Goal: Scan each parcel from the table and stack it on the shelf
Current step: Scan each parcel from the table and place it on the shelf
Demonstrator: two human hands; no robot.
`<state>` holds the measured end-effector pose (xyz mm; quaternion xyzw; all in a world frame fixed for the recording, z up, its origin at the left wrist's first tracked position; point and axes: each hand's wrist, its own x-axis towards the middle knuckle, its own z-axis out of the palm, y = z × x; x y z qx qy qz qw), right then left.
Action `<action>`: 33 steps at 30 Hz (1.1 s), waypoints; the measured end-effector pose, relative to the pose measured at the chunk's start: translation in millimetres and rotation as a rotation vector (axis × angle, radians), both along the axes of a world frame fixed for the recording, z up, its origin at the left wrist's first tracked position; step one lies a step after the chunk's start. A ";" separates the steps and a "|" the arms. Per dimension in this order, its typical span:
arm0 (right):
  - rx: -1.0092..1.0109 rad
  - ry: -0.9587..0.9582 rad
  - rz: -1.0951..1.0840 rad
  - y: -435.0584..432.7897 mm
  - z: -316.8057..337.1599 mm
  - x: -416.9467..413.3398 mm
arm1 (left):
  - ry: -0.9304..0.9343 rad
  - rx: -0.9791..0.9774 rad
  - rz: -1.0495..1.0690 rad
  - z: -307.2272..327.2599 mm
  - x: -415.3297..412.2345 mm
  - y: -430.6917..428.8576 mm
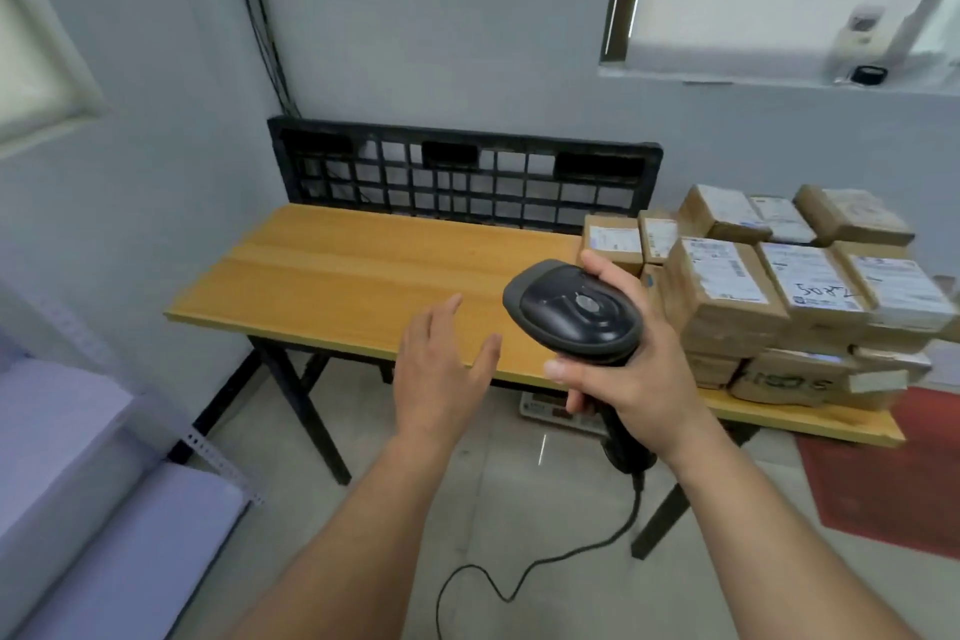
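Observation:
My right hand (631,382) grips the handle of a dark grey barcode scanner (574,314), held over the front edge of the wooden table (337,270). My left hand (439,374) hovers open just left of the scanner, fingers straight, holding nothing. Several brown cardboard parcels (727,286) with white labels are stacked at the right end of the table, right of the scanner. A white shelf (78,473) shows at the lower left, partly cut off by the frame.
A black plastic pallet (462,176) leans on the wall behind the table. The scanner's black cable (545,566) trails across the tiled floor. A scale (550,408) sits under the table. A red mat (883,478) lies at the right.

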<state>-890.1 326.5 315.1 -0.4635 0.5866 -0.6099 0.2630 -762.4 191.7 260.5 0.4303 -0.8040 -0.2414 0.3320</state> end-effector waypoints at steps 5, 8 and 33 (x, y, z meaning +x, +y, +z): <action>0.011 -0.019 -0.130 20.7 -2.6 -39.9 | -0.041 0.041 -0.109 -5.7 -51.2 4.7; 0.021 -0.024 -0.193 26.7 -6.6 -65.2 | -0.059 0.072 -0.151 -9.6 -80.8 -0.6; 0.189 -0.225 -0.397 -42.4 -47.3 -229.0 | -0.456 0.719 -0.368 -93.0 -263.0 -84.2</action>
